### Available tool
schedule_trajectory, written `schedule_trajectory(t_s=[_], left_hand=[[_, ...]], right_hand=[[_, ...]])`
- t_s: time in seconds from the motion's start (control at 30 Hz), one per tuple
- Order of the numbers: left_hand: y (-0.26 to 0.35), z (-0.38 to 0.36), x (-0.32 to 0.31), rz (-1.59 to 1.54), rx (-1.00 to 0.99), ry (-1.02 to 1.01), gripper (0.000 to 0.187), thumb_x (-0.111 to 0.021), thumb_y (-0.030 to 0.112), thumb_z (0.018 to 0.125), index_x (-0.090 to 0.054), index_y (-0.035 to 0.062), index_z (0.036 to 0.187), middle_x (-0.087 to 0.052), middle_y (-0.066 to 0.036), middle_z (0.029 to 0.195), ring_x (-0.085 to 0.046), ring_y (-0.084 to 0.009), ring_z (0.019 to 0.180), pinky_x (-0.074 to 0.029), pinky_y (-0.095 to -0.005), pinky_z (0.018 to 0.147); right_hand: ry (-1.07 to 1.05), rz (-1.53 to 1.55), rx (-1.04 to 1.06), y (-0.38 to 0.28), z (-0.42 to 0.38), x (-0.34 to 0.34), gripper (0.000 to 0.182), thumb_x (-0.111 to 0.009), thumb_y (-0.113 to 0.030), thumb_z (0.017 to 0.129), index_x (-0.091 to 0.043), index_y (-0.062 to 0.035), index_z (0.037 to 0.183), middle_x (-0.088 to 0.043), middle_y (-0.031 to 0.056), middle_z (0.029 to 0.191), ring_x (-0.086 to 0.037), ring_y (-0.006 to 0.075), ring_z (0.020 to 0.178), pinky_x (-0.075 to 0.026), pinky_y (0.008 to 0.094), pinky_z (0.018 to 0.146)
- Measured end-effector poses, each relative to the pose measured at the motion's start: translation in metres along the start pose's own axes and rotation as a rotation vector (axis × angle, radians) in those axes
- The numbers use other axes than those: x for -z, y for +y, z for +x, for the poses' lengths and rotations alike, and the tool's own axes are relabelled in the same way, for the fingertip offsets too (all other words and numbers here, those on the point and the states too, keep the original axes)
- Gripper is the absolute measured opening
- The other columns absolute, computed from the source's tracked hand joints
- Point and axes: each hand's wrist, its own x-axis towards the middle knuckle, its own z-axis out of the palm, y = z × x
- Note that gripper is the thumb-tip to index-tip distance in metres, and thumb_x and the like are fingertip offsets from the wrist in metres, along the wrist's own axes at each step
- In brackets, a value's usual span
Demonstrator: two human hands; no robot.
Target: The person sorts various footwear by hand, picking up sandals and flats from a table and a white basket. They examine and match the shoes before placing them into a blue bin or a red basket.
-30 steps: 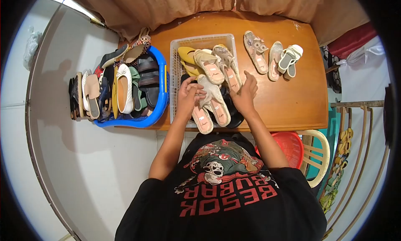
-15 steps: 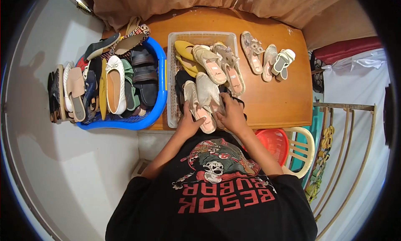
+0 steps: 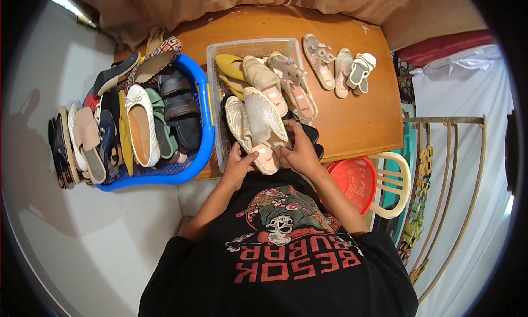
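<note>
At the near edge of the clear plastic bin [image 3: 253, 43], my left hand [image 3: 237, 166] grips the heel end of a cream lace shoe [image 3: 237, 122], thumb on its pink insole. Beside it, my right hand [image 3: 300, 150] is closed on a second cream lace shoe [image 3: 263, 112], which overlaps the first. Both shoes point away from me. Behind them in the bin lie a beige shoe [image 3: 261, 75], a floral beige slipper [image 3: 294, 83] and yellow shoes [image 3: 230, 67]. Black footwear [image 3: 309, 133] shows partly beyond my right hand.
A blue basket [image 3: 206, 105] heaped with several shoes stands left of the bin. On the wooden table [image 3: 363, 127], slippers [image 3: 324, 58] lie to the right. A red basket [image 3: 352, 182], a cream chair [image 3: 399, 177] and a rack [image 3: 451, 120] are at the right.
The two lace shoes now lie more side by side, with more of their uppers showing. My hands have shifted slightly with them. The whole view has tilted a little.
</note>
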Motion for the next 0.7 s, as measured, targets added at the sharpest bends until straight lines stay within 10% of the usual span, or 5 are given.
schedule_trajectory(t_s=[0.4,0.63,0.7], left_hand=[[0.045,0.024,-0.061,-0.018,-0.161,-0.196,0.062,-0.055,0.005,0.092,-0.028,0.0079,0.148,-0.055,-0.013,0.130,-0.064,-0.0196,0.107,-0.061,-0.0297,0.068],[0.047,0.060,-0.218,-0.037,-0.042,-0.287,0.055,-0.057,0.011,0.095,-0.031,0.0063,0.143,-0.053,-0.015,0.131,-0.063,-0.0243,0.112,-0.061,-0.0279,0.061],[0.033,0.071,-0.259,-0.007,0.110,-0.320,0.050,-0.055,0.011,0.097,-0.031,0.0054,0.141,-0.050,-0.019,0.135,-0.060,-0.0308,0.115,-0.063,-0.0433,0.074]], right_hand=[[0.187,0.537,-0.014,0.001,-0.002,0.066,0.061,-0.065,0.004,0.081,-0.043,-0.0032,0.137,-0.054,0.0131,0.125,-0.061,0.0209,0.104,-0.051,0.0305,0.089],[0.482,0.897,-0.033,0.069,-0.010,0.180,0.054,-0.058,0.006,0.086,-0.044,0.0023,0.138,-0.058,0.0141,0.129,-0.058,0.0215,0.118,-0.046,0.0324,0.102],[0.597,0.850,-0.179,0.101,-0.016,0.209,0.053,-0.059,0.005,0.087,-0.045,0.0006,0.137,-0.061,0.0158,0.124,-0.063,0.0212,0.107,-0.051,0.0311,0.094]])
